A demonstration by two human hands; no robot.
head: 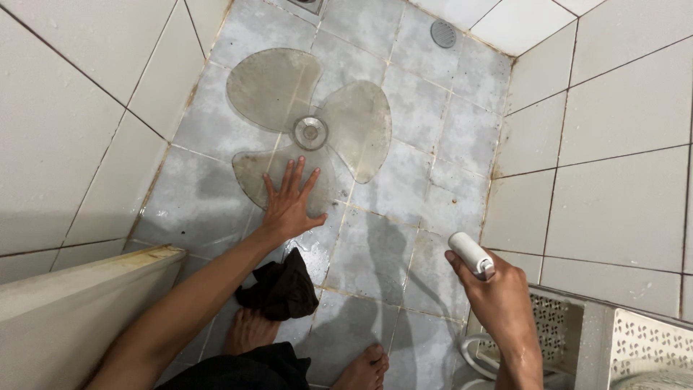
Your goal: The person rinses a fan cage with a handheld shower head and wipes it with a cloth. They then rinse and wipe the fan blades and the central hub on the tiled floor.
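Fan blade (310,123), clear and three-lobed, lies flat on the wet tiled floor (404,209). Left hand (289,206) presses spread fingers on its nearest lobe. Right hand (498,289) grips a white spray head (471,254); a dark cloth (280,289) lies by the feet

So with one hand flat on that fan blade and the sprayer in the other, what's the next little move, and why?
Probably swing the spray head in the right hand toward the fan blade. It points away from the blade now, while the left hand already pins one grimy lobe flat on the wet floor tiles.
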